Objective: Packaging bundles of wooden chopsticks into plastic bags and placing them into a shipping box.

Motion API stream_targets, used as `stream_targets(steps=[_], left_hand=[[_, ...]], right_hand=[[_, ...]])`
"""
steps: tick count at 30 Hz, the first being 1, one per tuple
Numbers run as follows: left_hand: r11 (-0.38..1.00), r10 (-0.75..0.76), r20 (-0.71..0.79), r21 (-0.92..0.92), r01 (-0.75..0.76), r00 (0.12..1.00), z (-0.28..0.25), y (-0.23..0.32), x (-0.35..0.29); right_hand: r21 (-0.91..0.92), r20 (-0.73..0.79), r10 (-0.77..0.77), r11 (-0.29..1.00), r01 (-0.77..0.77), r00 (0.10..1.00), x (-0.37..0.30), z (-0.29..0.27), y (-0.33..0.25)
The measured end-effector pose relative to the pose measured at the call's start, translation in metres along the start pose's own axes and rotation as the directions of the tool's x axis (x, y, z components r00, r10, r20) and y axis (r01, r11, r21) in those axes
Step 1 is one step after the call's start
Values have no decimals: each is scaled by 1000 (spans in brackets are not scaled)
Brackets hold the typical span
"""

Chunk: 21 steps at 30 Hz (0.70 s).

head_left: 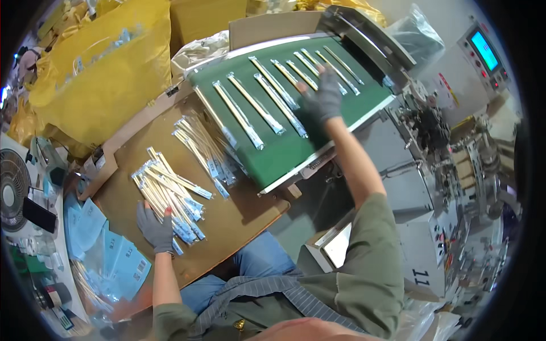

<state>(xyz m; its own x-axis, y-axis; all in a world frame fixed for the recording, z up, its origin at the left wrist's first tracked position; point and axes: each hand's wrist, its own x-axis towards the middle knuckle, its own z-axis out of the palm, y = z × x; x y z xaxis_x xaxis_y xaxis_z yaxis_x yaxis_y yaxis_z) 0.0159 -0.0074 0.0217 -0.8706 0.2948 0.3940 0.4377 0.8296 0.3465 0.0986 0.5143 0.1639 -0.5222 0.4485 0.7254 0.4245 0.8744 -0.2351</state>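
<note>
- Right fingers (322, 69): the gloved right hand (325, 98) is over the belt (267, 162), upper middle of the frame, thumb and fingers apart; I cannot tell whether the tips touch a stick.
- Left fingers (147, 206): the gloved left hand (154, 228), lower left, lies against the near edge of the pile (173, 199), thumb and fingers apart; whether they grip any sticks is hidden.
- Sticks: slim, pale, in clear wrappers with blue ends; some are spaced along the belt, the pile lies fanned on the tabletop (244, 219), and a looser bunch (207, 150) sits between.
- Handling: each should be light and stiff, the glossy film slippery, so stacked ones would slide and splay. Thin wood could snap if bent; film could tear.
- Hold: pinch a single one across mid-length; cup the pile from both sides, squaring the ends, with light pressure.
- Outward: blue bags (122, 256) at lower left, a yellow sack (105, 74) upper left, a lit screen (484, 50) upper right.
</note>
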Motion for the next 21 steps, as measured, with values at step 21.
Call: stream_targets(steps=[21], left_hand=[[1000,-31,-49,-5,31,998,15,22,23]], right_hand=[[420,432,-559,819,391,708,-100,23,-194]])
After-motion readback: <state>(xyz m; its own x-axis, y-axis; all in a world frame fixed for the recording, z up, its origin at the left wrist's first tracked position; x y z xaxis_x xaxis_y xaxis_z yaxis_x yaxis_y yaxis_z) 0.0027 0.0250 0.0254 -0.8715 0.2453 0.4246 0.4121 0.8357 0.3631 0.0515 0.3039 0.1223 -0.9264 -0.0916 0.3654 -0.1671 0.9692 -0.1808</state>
